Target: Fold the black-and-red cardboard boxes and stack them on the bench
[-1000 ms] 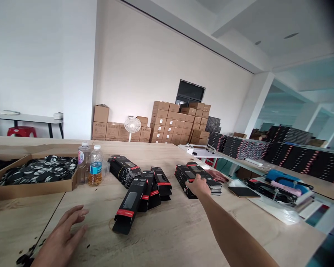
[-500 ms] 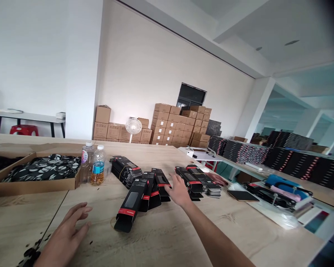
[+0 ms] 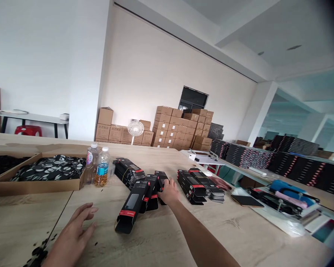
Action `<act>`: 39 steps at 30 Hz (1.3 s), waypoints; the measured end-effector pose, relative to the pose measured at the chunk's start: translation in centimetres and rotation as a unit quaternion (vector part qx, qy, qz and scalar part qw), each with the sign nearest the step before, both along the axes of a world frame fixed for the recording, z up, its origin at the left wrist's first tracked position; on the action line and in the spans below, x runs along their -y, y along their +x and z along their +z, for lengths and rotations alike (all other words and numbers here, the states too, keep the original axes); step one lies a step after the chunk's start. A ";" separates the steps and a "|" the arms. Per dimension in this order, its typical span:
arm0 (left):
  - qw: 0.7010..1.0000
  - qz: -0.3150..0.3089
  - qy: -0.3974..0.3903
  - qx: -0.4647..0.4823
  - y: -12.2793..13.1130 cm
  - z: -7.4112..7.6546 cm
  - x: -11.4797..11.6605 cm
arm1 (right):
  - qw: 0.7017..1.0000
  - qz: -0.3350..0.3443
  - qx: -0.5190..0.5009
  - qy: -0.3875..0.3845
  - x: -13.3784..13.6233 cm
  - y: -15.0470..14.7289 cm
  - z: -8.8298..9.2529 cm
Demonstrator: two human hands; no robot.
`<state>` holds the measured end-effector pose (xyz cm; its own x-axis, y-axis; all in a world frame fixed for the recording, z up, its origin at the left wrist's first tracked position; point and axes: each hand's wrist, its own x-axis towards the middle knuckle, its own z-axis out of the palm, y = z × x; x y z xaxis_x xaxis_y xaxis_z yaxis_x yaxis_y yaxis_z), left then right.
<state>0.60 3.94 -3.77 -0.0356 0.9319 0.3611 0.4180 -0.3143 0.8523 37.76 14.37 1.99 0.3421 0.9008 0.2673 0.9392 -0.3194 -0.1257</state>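
Observation:
My right hand (image 3: 169, 192) is closed around a small black box (image 3: 161, 177) with a red band; its fingers hide much of the box. To its left, several more such boxes lie overlapping, the nearest a black windowed box (image 3: 132, 202) whose end flap hangs open. Over the table at the lower left, my left hand (image 3: 75, 231) is open and holds nothing. A banded bundle of flat black cartons (image 3: 128, 172) lies behind the loose boxes. Right of my right hand are stacked black boxes (image 3: 191, 185) and a second pile of flat cartons (image 3: 208, 183).
Two plastic bottles, one with amber liquid (image 3: 101, 168), stand beside a cardboard tray (image 3: 58, 187) of black discs. Small black scraps (image 3: 39, 252) lie at the lower left. Farther right are a black pad (image 3: 246, 200) and a blue item (image 3: 288, 191). Brown cartons (image 3: 172, 128) line the wall.
My right hand has moved left and closed on a black box in the overlapping row. My left hand stays open in about the same place. The view has shifted slightly.

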 end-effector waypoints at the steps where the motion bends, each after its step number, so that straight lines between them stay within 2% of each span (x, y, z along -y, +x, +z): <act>1: 1.000 0.003 0.004 -0.003 0.0 0.0 0.0 | 1.000 -0.009 0.010 0.002 -0.2 0.0 0.0; 7: 1.000 0.008 0.014 -0.020 -0.3 -0.2 -0.2 | 0.995 -0.069 0.070 0.019 -0.2 2.2 0.8; 11: 0.999 -0.020 0.010 -0.030 -0.6 -0.3 -0.4 | 0.992 -0.072 0.097 0.025 0.5 4.3 2.1; 14: 1.000 -0.014 0.010 -0.021 -0.5 -0.3 -0.3 | 0.993 -0.059 0.099 0.035 1.1 4.6 3.2; 17: 1.000 0.000 0.022 -0.010 -0.1 -0.2 -0.1 | 0.995 -0.010 0.086 0.052 1.7 3.0 4.1; 21: 1.000 -0.001 0.019 -0.005 0.3 0.0 0.1 | 0.995 0.070 0.040 0.065 3.6 -1.9 4.2; 24: 1.000 -0.003 0.003 -0.004 0.3 0.4 0.2 | 0.988 0.138 -0.056 0.032 6.3 -6.1 3.5; 27: 1.000 -0.008 -0.007 0.002 0.0 0.6 0.4 | 0.980 0.161 -0.120 0.015 8.7 -8.5 2.5; 30: 0.999 -0.024 -0.022 0.020 -0.2 0.2 0.5 | 0.972 0.124 -0.170 0.109 9.1 -7.8 1.2; 33: 0.995 -0.036 -0.076 0.055 0.2 0.1 0.1 | 0.945 0.080 -0.254 0.190 7.4 -5.1 -0.6; 35: 0.988 -0.049 -0.121 0.079 1.4 1.1 -0.8 | 0.917 0.108 -0.342 0.177 6.0 -3.5 -2.0; 37: 0.978 -0.073 -0.169 0.097 3.5 3.0 -2.1 | 0.889 0.159 -0.399 0.159 4.8 -2.7 -3.3; 39: 0.964 -0.093 -0.224 0.111 6.4 5.1 -3.6 | 0.882 0.181 -0.405 0.161 4.3 -2.5 -4.1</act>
<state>6.99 7.58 1.37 0.1181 0.9900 -0.0770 0.1822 0.0546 0.9817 35.23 10.12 -2.14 0.2437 0.9125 0.3287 0.5333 0.1570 -0.8312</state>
